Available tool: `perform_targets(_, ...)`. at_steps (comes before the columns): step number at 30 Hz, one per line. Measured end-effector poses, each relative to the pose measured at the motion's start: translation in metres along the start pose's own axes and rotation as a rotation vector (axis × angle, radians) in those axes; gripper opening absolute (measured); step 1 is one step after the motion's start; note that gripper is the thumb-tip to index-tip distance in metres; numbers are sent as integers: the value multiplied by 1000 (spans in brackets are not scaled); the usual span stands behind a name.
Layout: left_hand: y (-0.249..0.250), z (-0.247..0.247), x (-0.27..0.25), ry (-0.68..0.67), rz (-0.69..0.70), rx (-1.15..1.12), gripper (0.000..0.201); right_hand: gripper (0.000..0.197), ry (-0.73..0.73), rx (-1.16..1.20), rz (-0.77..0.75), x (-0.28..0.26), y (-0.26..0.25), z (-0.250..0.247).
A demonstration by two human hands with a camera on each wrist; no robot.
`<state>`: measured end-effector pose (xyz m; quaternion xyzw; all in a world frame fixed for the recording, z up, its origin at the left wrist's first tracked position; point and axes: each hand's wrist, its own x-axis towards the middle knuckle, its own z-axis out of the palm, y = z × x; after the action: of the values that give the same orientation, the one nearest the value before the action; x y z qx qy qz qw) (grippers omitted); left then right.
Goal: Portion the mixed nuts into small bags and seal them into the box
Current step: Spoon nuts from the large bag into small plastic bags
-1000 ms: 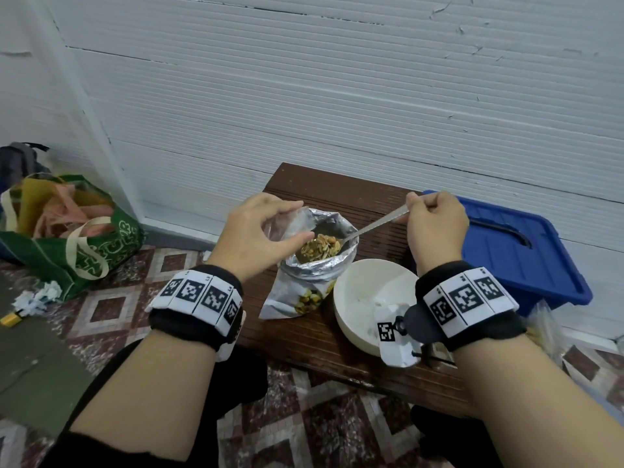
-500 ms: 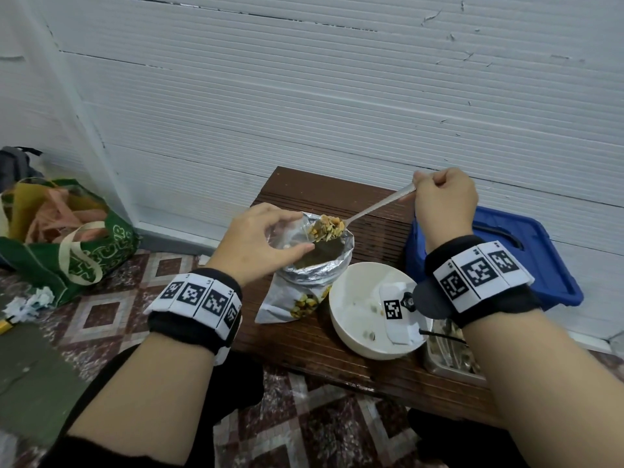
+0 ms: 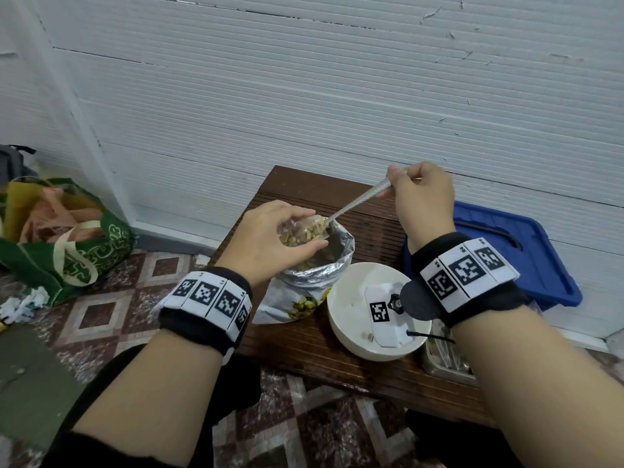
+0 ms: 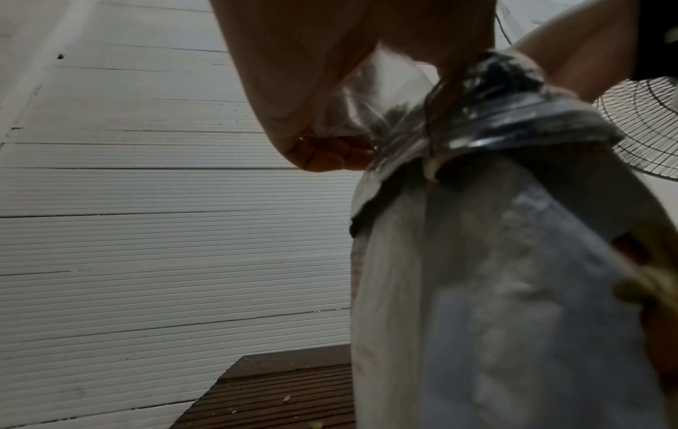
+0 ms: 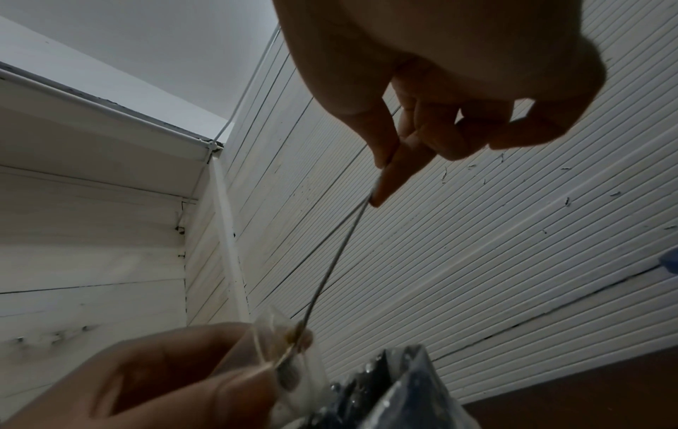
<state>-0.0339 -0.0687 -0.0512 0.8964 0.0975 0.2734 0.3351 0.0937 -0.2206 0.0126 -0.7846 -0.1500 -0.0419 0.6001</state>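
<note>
Tipping nuts: spoon (image 3: 358, 199), long axis slanting down-left from right hand (image 3: 422, 204), pinched at the handle; bowl at mouth of small clear bag (image 3: 304, 228), pinched open by left hand (image 3: 266, 241) above foil nut pouch (image 3: 317, 265). Blue box (image 3: 506, 258) lies right.

i see a dark brown slatted wooden bench (image 3: 371, 228) standing on a patterned tile floor (image 3: 111, 298), its far edge against the white wall. on the bench, near its left edge, a foil nut bag (image 3: 304, 298) stands open. just right of it, toward the near edge, sits a white bowl (image 3: 347, 315). at the near right a metal tray (image 3: 445, 363) rests on the bench. a few crumbs (image 4: 286, 399) lie on the slats. on the floor, left of the bench, sits a green tote bag (image 3: 101, 244).
</note>
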Motion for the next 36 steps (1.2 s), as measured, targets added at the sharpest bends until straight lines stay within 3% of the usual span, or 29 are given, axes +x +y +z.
perform_targets(4,5,1,0,52,-4,-44,37,22,-71,106,-153,-6,-4,0)
perform_targets(8,7,-2,0,114,-128,-144,25,19,-93,248,-279,-8,-9,-5)
perform_targets(13,0,-14,0,170,-229,-176,19,20,71,303,-339,-6,-12,-15)
perform_targets(17,-6,-23,-1,148,-247,-192,28,25,166,219,-301,-6,-6,-18)
perform_targets(19,-6,-24,-2,86,-240,-204,26,27,75,69,-289,-11,-1,-12)
perform_targets(23,-4,-22,-3,-65,-248,-169,20,26,-259,-297,-358,-30,18,8)
perform_targets(27,-3,-22,-3,-109,-238,-134,14,23,-462,-596,-459,-46,34,24)
perform_targets(29,-2,-22,-3,-104,-240,-142,17,24,-490,-613,-449,-51,38,30)
perform_targets(32,-2,-22,-3,-111,-242,-135,14,29,-497,-459,-304,-50,37,33)
perform_targets(36,-2,-23,-3,-113,-245,-133,15,22,-389,-226,-117,-47,32,32)
